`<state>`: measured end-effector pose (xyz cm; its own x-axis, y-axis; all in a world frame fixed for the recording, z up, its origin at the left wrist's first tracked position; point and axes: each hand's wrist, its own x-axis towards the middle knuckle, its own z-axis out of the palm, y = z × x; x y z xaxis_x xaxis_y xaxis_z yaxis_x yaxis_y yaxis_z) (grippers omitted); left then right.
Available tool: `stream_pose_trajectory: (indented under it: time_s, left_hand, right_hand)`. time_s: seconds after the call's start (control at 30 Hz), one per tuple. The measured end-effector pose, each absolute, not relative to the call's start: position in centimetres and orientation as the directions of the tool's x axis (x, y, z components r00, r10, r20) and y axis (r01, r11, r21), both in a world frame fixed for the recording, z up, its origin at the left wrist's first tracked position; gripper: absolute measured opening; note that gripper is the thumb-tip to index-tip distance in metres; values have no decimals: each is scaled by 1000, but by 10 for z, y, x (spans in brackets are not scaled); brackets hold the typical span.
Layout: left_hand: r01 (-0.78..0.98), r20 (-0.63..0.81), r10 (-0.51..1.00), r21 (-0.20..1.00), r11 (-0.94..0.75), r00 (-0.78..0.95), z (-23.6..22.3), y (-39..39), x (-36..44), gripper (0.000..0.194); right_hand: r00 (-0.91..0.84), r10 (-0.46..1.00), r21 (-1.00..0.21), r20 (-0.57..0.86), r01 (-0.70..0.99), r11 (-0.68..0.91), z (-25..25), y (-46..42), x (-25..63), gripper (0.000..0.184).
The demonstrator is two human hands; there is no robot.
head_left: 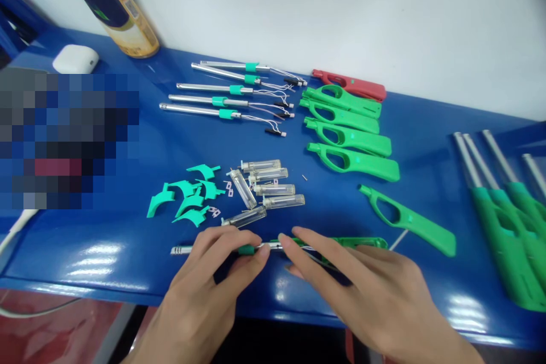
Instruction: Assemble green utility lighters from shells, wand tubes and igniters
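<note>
At the front of the table, my left hand (209,276) pinches a metal lighter tube (181,250) by its green collar (246,249), between thumb and fingers. My right hand (362,284) curls over an open green lighter shell (362,242), its fingertips touching the tube's inner end, where white wires run. The tube lies in line with the shell; my right palm and fingers hide much of the shell. Just beyond my hands are several clear fuel tanks (285,201) and several teal triggers (191,203), with small pale clips (229,189) among them.
Farther back lie several wired lighter tubes (200,109), green shells (358,162) and a red shell (354,85). A single green shell (426,232) rests right of centre. Assembled lighters (499,227) are at far right. A can (123,11) and a white case (75,59) stand back left.
</note>
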<state>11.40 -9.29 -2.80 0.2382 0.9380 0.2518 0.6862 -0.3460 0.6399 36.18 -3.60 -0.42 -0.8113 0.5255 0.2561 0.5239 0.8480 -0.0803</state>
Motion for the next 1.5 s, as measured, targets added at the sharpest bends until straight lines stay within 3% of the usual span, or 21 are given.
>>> stream_pose_trajectory:
  time_s: [0.2,0.5,0.9,1.1,1.27,1.5]
  left_hand:
    - [684,264,940,645,-340,218,-29,-94,115,46]
    - [725,215,916,560,-400,339,-36,-100,99,58]
    - [696,234,915,596,-402,328,-35,-101,103,63]
    - [635,263,932,682,-362,248,-19,-92,107,47]
    - [610,219,954,734,-298,203,-7,-88,113,36]
    - [596,210,959,751,-284,192,-10,-94,113,38]
  right_hand:
    - [-814,528,-127,242,513,849,-8,-36,363,42]
    - [-784,563,-154,262,542,826,-12,-38,361,37]
    - [-733,584,-206,347,548,810,-12,-41,358,23]
    - [-687,650,-281,326,586,760,3,-42,365,23]
    - [-759,589,-275,278,525,806,15,-38,371,33]
    - [-756,586,-246,290,533,809,18,-39,364,31]
